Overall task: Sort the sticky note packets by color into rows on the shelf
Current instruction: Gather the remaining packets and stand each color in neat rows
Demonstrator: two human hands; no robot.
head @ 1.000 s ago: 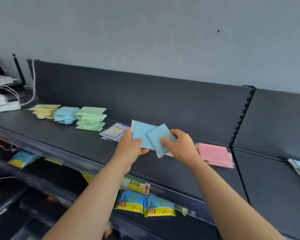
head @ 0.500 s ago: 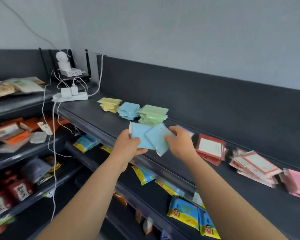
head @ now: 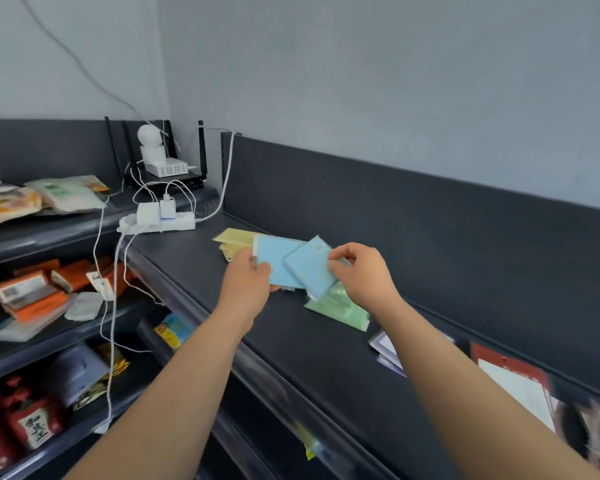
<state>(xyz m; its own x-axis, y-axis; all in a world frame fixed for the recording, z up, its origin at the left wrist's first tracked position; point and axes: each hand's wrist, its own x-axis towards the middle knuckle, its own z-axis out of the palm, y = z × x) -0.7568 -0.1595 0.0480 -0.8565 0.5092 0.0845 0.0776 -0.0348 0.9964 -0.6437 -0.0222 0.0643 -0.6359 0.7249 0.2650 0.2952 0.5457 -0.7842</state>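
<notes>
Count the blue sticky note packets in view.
2: one blue packet in the left hand, a second blue packet in the right hand. More may lie hidden behind them.

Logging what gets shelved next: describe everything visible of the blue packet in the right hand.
The pale blue square sticky note packet is thin, seemingly wrapped in clear film, with small print near its top corner. Turned diamond-wise, it is off the dark shelf. The right hand pinches its right edge; its left side overlaps a second blue packet held by the left hand. Below it lie green packets.
</notes>
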